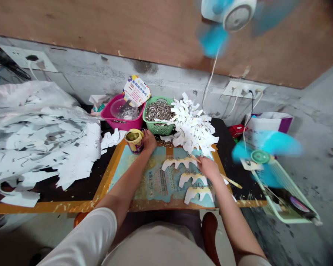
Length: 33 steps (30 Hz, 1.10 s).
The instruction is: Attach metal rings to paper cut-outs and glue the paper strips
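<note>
Gripping a thin wooden stick (pixel 231 181) between closed fingers, the right hand (pixel 208 167) sits over white paper cutouts (pixel 192 179) laid in a column at the middle of the bench (pixel 44 207). The left hand (pixel 149 141), loosely curled and holding nothing visible, rests just beside a paste-smeared cup (pixel 134 141) at eleven o'clock. A green basket of metal rings (pixel 158 114) stands at twelve o'clock.

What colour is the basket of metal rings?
The basket is green, seen best in the head view.
</note>
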Each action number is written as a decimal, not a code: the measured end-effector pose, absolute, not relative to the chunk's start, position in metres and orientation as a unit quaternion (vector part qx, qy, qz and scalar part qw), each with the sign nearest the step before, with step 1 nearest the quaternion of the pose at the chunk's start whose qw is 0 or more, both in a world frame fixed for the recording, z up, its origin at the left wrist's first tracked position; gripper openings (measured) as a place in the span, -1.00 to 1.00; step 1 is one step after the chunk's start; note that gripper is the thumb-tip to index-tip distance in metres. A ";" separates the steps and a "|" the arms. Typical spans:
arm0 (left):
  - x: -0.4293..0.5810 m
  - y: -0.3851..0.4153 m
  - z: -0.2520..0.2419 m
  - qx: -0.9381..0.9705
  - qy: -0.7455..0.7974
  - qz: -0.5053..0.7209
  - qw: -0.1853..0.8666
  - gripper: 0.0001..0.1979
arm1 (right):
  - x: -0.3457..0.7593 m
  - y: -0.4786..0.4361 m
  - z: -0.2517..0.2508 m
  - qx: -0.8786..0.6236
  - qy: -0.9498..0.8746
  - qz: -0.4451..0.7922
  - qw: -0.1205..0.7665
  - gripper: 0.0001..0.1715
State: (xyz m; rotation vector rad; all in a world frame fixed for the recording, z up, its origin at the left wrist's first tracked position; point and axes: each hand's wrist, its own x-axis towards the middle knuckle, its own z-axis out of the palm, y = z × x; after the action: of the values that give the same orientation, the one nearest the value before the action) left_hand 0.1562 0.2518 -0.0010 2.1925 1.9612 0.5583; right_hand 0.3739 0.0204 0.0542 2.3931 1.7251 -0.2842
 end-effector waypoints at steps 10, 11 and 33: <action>0.166 0.216 0.017 0.764 0.616 0.155 0.112 -0.63 | 0.375 0.020 0.052 0.801 0.587 -0.085 0.082 -0.70; 0.167 0.212 0.018 0.771 0.605 0.151 0.129 -0.66 | 0.375 0.020 0.052 0.801 0.587 -0.084 0.082 -0.70; 0.232 0.161 0.014 0.846 0.405 0.123 0.323 -0.91 | 0.367 0.017 0.064 0.804 0.576 -0.102 0.104 -0.69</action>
State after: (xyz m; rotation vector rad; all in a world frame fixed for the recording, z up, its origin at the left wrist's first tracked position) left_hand 0.2321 0.1610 0.0142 2.2219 1.0642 0.3241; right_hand 0.3667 0.0175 0.0644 2.3720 1.6984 -0.2999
